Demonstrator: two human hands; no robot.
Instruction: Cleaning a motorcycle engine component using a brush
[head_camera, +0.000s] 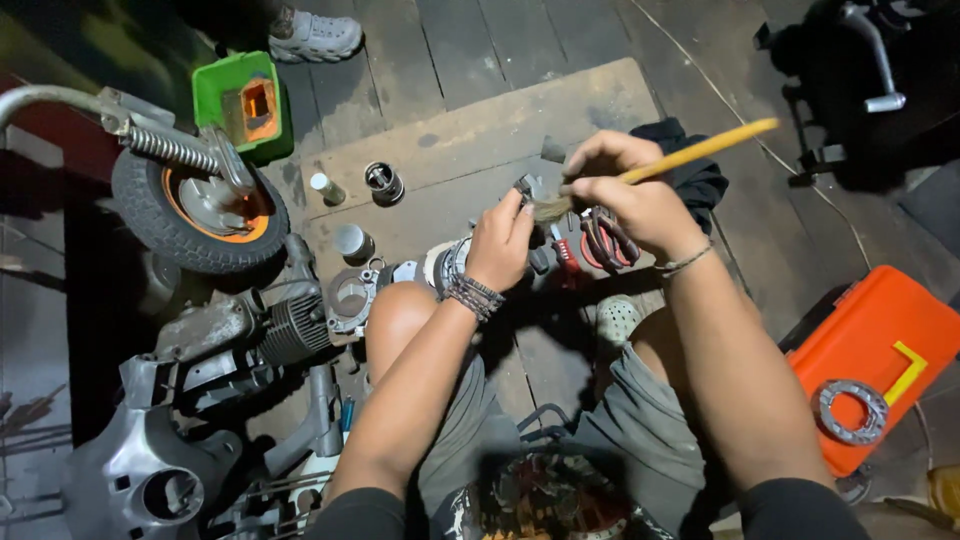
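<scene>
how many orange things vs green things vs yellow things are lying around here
Orange: 2, the orange case and the orange wheel rim
Green: 1, the green tray
Yellow: 1, the yellow-handled brush in the right hand
Total: 4

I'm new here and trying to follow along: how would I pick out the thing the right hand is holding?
Start at the orange toolbox on the right, then look up-left to the two hands above the knees. The right hand grips a paintbrush pointing up-right; its long yellow handle sets it apart from the dark metal parts around it.
</scene>
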